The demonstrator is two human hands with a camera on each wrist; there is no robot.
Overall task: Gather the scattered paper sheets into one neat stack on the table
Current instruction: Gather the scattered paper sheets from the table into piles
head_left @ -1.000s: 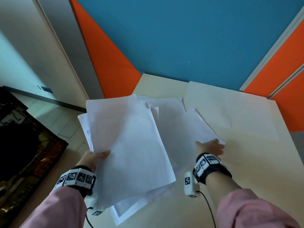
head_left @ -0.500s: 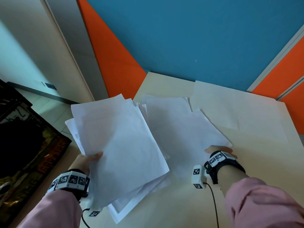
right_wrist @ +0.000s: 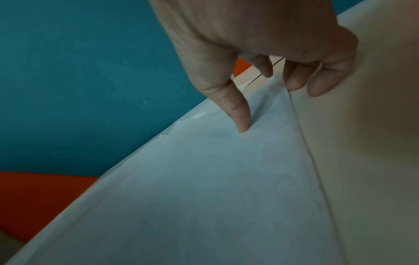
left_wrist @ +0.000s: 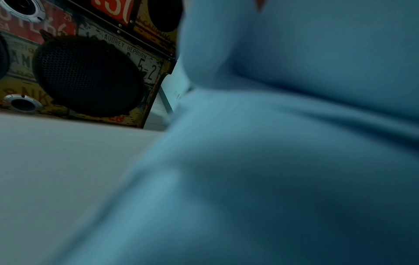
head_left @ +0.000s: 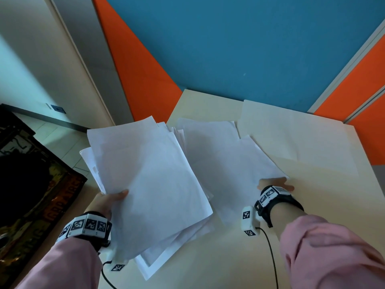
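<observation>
My left hand (head_left: 108, 202) grips a loose, fanned bundle of white paper sheets (head_left: 150, 184) by its left edge, thumb on top, tilted above the table's left side. In the left wrist view the bundle (left_wrist: 272, 161) is a blur that hides the fingers. More white sheets (head_left: 225, 163) lie overlapping on the cream table (head_left: 323, 215). My right hand (head_left: 274, 183) is at their near right corner. There the thumb (right_wrist: 240, 122) presses on the top sheet (right_wrist: 215, 188) and the curled fingers (right_wrist: 297, 78) close on the corner.
A paler rectangular patch (head_left: 295, 140) covers the table's far right; sheet or light, I cannot tell. A decorated speaker cabinet (head_left: 31, 184) stands on the floor past the table's left edge. A blue and orange wall (head_left: 229, 49) backs the table. Wrist cables trail near the front.
The left hand has carried its bundle to the left, off the lying sheets, so more of them show. The right hand stays at their near right corner.
</observation>
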